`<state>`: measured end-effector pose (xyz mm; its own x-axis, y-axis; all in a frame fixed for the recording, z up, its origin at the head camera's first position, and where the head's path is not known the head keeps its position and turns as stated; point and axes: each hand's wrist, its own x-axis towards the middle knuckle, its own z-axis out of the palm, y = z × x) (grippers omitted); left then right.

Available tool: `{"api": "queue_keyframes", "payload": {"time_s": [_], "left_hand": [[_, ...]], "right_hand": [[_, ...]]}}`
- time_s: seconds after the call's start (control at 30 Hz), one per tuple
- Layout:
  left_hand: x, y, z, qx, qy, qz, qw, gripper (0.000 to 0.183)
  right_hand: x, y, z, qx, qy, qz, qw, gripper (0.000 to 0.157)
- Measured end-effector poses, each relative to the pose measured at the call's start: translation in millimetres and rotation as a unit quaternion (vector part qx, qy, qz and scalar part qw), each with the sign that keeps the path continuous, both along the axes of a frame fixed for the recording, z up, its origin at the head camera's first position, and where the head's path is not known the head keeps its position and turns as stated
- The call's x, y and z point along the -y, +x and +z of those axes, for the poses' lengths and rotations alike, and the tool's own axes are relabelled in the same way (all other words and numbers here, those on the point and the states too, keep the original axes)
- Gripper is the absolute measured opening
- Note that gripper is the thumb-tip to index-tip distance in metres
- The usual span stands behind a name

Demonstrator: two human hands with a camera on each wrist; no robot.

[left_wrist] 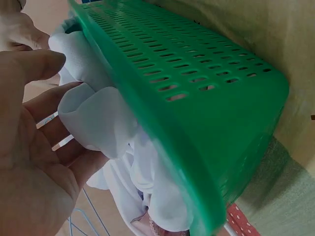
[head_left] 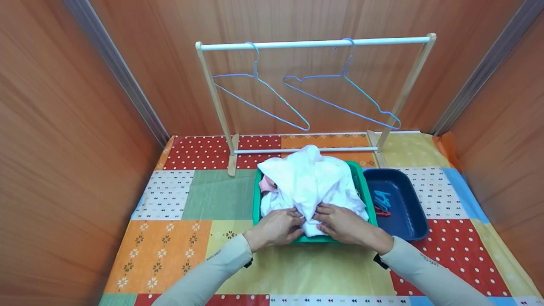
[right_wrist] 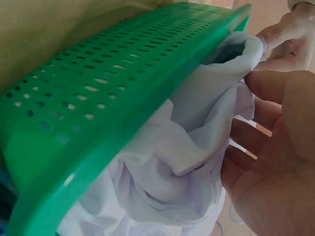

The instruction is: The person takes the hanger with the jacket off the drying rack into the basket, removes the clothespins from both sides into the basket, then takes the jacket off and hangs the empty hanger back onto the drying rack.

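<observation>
A bunched white cloth (head_left: 312, 178) is heaped in a green plastic basket (head_left: 256, 199), rising above its rim. My left hand (head_left: 278, 227) is at the near end of the cloth; in the left wrist view its fingers (left_wrist: 56, 130) lie behind a fold, with the thumb held apart from them. Facing it, my right hand (head_left: 342, 223) pinches a fold at the near edge, its thumb in front and fingers behind in the right wrist view. Pink fabric (head_left: 267, 185) peeks out at the basket's left side. The cloth hides most of what lies beneath it.
Behind the basket stands a wooden rack (head_left: 297, 44) with a left hanger (head_left: 272, 112) and a right hanger (head_left: 340, 104) on its bar. A dark blue tub (head_left: 401, 204) right of the basket holds blue clothespins (head_left: 382, 199) and red ones (head_left: 383, 212). Wooden panels surround the patchwork-covered surface.
</observation>
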<state>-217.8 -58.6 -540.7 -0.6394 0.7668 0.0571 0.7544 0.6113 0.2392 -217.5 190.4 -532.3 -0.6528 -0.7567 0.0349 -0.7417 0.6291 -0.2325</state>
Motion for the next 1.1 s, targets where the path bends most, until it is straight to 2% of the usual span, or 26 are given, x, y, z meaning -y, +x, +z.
{"api": "queue_keyframes", "payload": {"time_s": [0.17, 0.47, 0.6, 0.73, 0.9, 1.1], "left_hand": [[-2.1, -0.3, -5.4, 0.018, -0.033, 0.012, 0.9992, 0.039], [-7.5, -3.3, -7.0, 0.017, -0.072, 0.016, 0.9971, 0.035], [-8.1, -7.9, -11.0, 0.032, -0.066, 0.018, 0.9972, 0.03], [-7.9, -13.9, -11.0, 0.028, -0.054, 0.011, 0.9981, 0.025], [-5.7, -14.8, -9.6, 0.037, -0.039, 0.011, 0.9985, 0.026], [3.3, -7.6, -2.5, 0.049, -0.015, 0.016, 0.9985, 0.034]], "right_hand": [[2.3, -2.4, -8.1, 0.02, 0.013, 0.003, 1.0, 0.045], [5.8, -11.1, -18.7, 0.02, 0.017, 0.009, 1.0, 0.045], [11.6, -14.7, -24.0, 0.001, 0.015, 0.018, 1.0, 0.036], [18.0, -18.7, -23.9, -0.001, 0.014, 0.009, 1.0, 0.027], [17.4, -15.7, -25.1, 0.009, 0.016, -0.013, 1.0, 0.033], [7.2, -7.2, -23.3, 0.027, -0.017, -0.033, 0.999, 0.042]]}}
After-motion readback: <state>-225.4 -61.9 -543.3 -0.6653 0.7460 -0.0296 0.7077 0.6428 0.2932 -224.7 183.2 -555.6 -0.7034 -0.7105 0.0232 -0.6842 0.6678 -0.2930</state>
